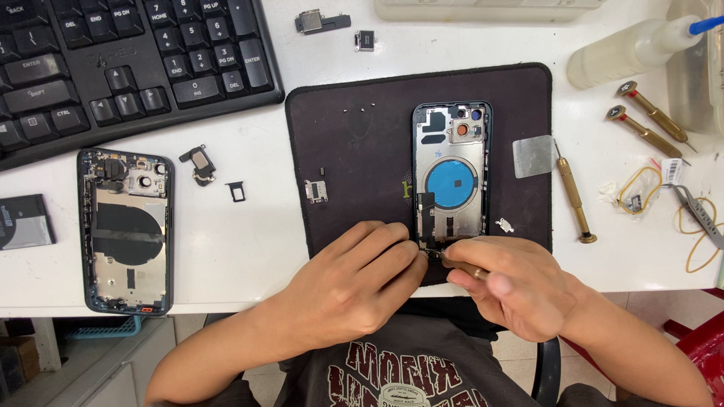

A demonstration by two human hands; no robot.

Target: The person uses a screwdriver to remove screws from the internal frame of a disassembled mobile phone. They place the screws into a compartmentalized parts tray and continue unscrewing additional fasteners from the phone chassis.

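An open phone shell lies flat on a dark mat, with its inside facing up. Its long side runs away from the person, with the camera holes at the far end and the near end by the hands. A blue ring sits in its middle. The left hand rests on the mat and its fingers press at the near left corner of the shell. The right hand is closed around a small screwdriver, and the tip touches the near end of the shell. The two hands are close together there and hide that end. The mat reaches the near edge of the white surface, so there is little room on that side. To the left of the shell the mat is mostly bare, with only a small flat part and a few tiny screws. Just to the right lie a thin metal pick and a brass screwdriver. Two more screwdrivers and a clear bottle lie farther right. Well to the left sit a second open phone and a black keyboard.
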